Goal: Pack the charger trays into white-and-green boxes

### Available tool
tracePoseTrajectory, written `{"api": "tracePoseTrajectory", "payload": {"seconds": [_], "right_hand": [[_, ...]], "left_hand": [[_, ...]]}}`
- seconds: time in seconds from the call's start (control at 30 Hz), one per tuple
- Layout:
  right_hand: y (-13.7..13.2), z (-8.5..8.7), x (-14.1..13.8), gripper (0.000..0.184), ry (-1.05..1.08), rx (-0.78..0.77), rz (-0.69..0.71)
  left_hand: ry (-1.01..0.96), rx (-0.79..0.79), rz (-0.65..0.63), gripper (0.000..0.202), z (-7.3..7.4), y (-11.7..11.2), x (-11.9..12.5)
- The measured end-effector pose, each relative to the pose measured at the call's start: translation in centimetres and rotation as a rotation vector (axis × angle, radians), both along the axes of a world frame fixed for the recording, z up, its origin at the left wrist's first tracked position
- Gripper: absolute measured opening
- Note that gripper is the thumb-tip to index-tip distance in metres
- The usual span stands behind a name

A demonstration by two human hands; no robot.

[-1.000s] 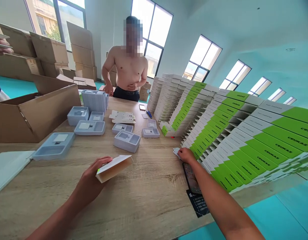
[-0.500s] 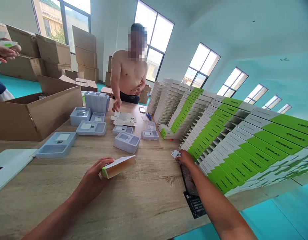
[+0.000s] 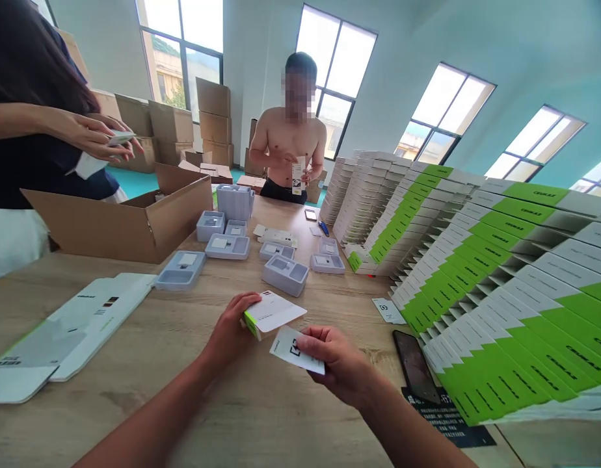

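The right hand (image 3: 337,364) is nearly closed in a pinch, thumb on top and fingers beneath a thin white rectangular card (image 3: 287,348) with a black symbol. The left hand (image 3: 231,331) curls round the end of a flat white cardboard box with a green edge (image 3: 276,312). The box sits just beyond the card, above the wood-grain table (image 3: 134,380); I can't tell whether card and box touch. To the right, another white printed card (image 3: 388,311) lies near a black smartphone (image 3: 414,365), beside tall stacks of white-and-green cartons (image 3: 515,257). Past the hands stand pale plastic trays (image 3: 287,276). At the far end, a shirtless person (image 3: 291,140) holds up a narrow white packet (image 3: 297,177); an open brown cardboard box (image 3: 176,224) stands on the left.
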State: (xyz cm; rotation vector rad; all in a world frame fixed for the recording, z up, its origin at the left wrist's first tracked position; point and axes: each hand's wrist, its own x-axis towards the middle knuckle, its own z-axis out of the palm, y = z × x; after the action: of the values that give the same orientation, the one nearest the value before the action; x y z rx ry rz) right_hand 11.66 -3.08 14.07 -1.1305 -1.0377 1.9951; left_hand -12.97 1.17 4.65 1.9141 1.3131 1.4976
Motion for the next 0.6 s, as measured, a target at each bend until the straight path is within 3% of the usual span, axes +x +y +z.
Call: {"api": "tracePoseTrajectory", "payload": {"seconds": [0.1, 0.23, 0.37, 0.47, 0.53, 0.6], "right_hand": [[-0.1, 0.9, -3.1, 0.046, 0.157, -0.107, -0.071], [-0.3, 1.3, -3.2, 0.042, 0.299, -0.165, -0.195], [-0.6, -1.5, -2.4, 0.046, 0.29, -0.136, -0.215], [0.9, -5.3, -4.2, 0.039, -0.019, 0.223, -0.152], [2.8, -7.4, -7.1, 0.03, -0.186, 0.503, -0.071], [4.7, -8.3, -11.0, 0.028, -0.204, 0.664, 0.004]], "left_hand": [[-0.029, 0.004, 0.002, 0.042, 0.1, -0.1, -0.1], [-0.089, 0.011, 0.002, 0.043, 0.4, -0.3, -0.4], [-0.153, 0.032, 0.013, 0.042, 1.3, -0.6, -0.7], [-0.187, 0.064, 0.02, 0.044, 2.4, -1.0, -1.0], [-0.206, 0.099, 0.026, 0.043, 3.2, -1.5, -1.3], [-0.224, 0.144, 0.029, 0.042, 3.8, -1.9, -1.8]]}}
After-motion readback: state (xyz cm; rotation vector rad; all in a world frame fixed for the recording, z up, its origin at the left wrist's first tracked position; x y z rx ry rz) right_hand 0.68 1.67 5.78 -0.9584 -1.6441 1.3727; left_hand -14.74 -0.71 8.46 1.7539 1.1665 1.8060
